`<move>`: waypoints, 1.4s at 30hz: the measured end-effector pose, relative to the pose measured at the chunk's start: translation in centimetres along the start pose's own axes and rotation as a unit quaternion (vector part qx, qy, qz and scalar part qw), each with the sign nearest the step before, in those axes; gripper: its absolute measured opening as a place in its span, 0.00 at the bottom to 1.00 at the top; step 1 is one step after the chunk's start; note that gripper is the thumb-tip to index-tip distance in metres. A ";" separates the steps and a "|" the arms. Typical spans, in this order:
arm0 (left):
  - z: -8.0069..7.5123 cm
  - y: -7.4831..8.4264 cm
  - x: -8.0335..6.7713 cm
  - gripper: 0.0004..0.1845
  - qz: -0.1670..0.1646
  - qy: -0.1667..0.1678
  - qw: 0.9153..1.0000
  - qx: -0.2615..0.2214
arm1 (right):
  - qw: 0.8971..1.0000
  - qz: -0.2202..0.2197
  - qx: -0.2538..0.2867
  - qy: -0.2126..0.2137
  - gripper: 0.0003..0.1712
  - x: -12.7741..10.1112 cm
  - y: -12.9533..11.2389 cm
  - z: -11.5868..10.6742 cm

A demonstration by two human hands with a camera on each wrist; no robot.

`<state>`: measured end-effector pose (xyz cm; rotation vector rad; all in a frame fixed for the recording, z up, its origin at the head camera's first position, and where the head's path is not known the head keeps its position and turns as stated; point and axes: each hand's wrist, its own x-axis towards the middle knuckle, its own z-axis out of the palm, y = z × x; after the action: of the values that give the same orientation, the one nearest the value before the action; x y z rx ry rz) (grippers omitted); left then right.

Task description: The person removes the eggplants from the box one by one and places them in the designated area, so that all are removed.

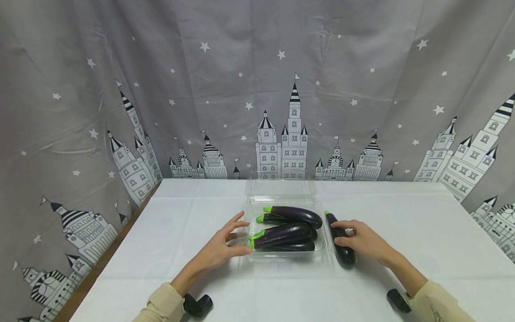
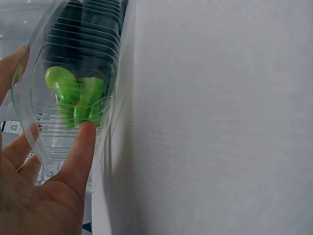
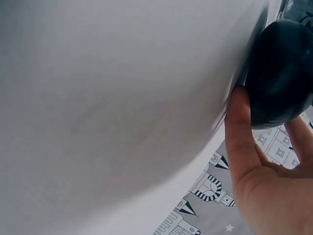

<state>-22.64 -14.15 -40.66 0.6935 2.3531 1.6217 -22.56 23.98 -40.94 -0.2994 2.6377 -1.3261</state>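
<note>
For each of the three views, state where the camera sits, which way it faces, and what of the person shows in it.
Head: worn on the head, facing forward and down at the table; both forearms, left hand and right hand show.
Left wrist: faces along the palm at the clear tray; left hand's fingers touch its end.
Right wrist: faces the loose eggplant; thumb and palm curl round it.
Shared: the head view also shows the tray and that eggplant.

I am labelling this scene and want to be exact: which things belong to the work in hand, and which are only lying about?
In the work:
left hand steadying the clear tray
eggplants in the tray
right hand gripping the loose eggplant

Only there:
white tablecloth
castle curtain
</note>
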 end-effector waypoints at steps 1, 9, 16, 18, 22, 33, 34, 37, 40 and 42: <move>0.0 0.2 0.0 0.32 -0.001 -0.001 1.000 0.001 | 1.000 0.000 0.002 -0.001 0.27 0.0 0.0 0.0; 0.0 -1.7 0.5 0.33 -0.001 0.006 1.000 0.000 | 1.000 -0.006 0.009 -0.010 0.28 0.1 0.0 -0.1; 0.0 -3.3 0.9 0.35 0.004 0.011 1.000 0.009 | 1.000 0.004 0.010 -0.008 0.28 0.1 0.1 -0.1; 0.0 -3.3 0.8 0.35 0.002 0.012 1.000 0.010 | 1.000 0.005 0.007 -0.006 0.28 0.0 0.1 -0.1; 0.1 -3.2 0.8 0.36 0.003 0.015 1.000 0.010 | 1.000 0.003 0.006 -0.006 0.28 -0.1 0.0 -0.2; -0.4 -3.2 0.9 0.35 0.007 0.017 1.000 0.013 | 1.000 -0.008 -0.017 0.008 0.27 0.0 -0.1 -0.4; -0.3 -3.2 0.9 0.35 0.008 0.016 1.000 0.013 | 1.000 -0.008 -0.016 0.006 0.27 -0.1 -0.1 -0.4; -0.3 -3.3 0.9 0.35 0.011 0.014 1.000 0.012 | 1.000 -0.009 -0.016 0.008 0.28 -0.3 -0.1 -0.4; -0.2 -3.3 0.9 0.34 0.015 0.013 1.000 0.012 | 1.000 -0.013 -0.019 0.014 0.28 -0.5 0.0 -0.4; -0.1 -3.3 0.9 0.34 0.017 0.014 1.000 0.012 | 1.000 -0.014 -0.021 0.018 0.28 -0.5 0.0 -0.4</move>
<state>-24.38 -14.75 -43.58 0.7244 2.3975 1.6306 -22.14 24.43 -40.66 -0.3234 2.7033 -1.2966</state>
